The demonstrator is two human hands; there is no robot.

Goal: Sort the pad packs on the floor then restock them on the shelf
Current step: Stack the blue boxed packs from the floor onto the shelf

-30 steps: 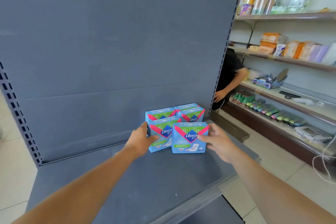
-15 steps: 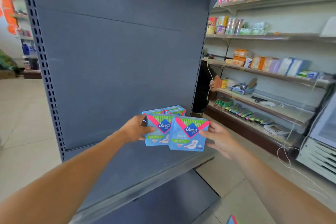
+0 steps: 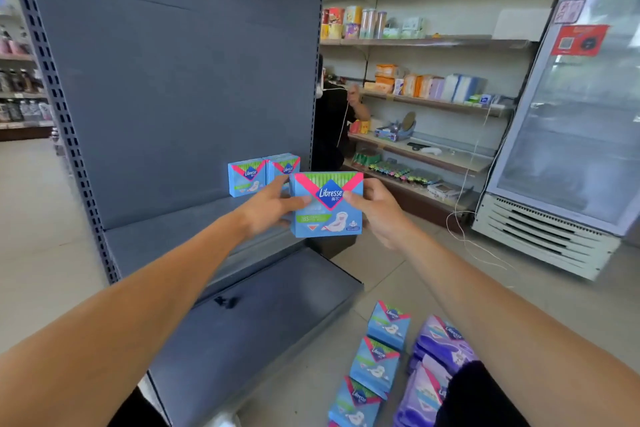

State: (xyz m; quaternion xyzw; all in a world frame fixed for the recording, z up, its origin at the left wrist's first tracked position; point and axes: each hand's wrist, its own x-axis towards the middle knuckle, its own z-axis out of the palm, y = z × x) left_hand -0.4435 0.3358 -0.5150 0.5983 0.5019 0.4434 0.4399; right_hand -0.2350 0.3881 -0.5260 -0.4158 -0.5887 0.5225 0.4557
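Note:
I hold a blue Libresse pad pack (image 3: 327,206) upright in the air, just off the front edge of the grey shelf (image 3: 166,239). My left hand (image 3: 272,208) grips its left side and my right hand (image 3: 379,210) grips its right side, thumbs on the front face. Two more blue packs (image 3: 246,178) (image 3: 286,166) stand side by side at the back right of the shelf. On the floor at lower right lies a row of blue packs (image 3: 375,362), with purple pad packs (image 3: 441,343) beside it.
A lower grey shelf (image 3: 270,315) juts out below. A person in black (image 3: 332,121) stands behind the shelf unit. Stocked wall shelves (image 3: 433,102) and a glass-door fridge (image 3: 571,114) are on the right. A white cable (image 3: 464,229) trails on the floor.
Two front packs, one in each hand, came off the shelf and toward me. Now only one pack face shows, held by both hands. The view pulled back and the floor packs came into sight.

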